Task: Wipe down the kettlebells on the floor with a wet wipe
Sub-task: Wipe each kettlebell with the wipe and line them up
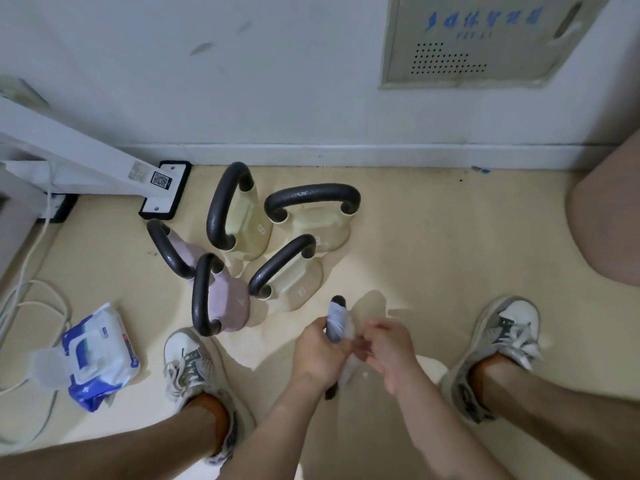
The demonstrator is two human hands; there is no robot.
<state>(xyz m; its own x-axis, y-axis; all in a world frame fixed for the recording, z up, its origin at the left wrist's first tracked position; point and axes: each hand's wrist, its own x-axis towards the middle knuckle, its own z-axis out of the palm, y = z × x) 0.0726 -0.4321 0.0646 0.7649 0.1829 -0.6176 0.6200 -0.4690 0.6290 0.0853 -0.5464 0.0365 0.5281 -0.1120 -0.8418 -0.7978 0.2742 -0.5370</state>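
my left grip (317,351) clamps a handle (336,318) wrapped in the wipe (337,322); right grip (389,351) pinches the limp, wet wipe. five heavy, stiff kettlebells (242,220) sit on the floor (433,237) ahead.

The kettlebell handles (228,202) are showing a dark, matt, faintly pebbled finish that looks like coated metal, while the cream bodies (249,233) and the mauve bodies (230,303) are presenting a smooth, dull, rubbery or vinyl-looking skin. The wet wipe (337,322) is appearing as thin, limp, translucent white cloth, and the wipes pack (100,355) is reflecting as glossy, crinkled plastic film. The floor (433,237) is reading as smooth beige vinyl with scuffs and a wet sheen in patches.
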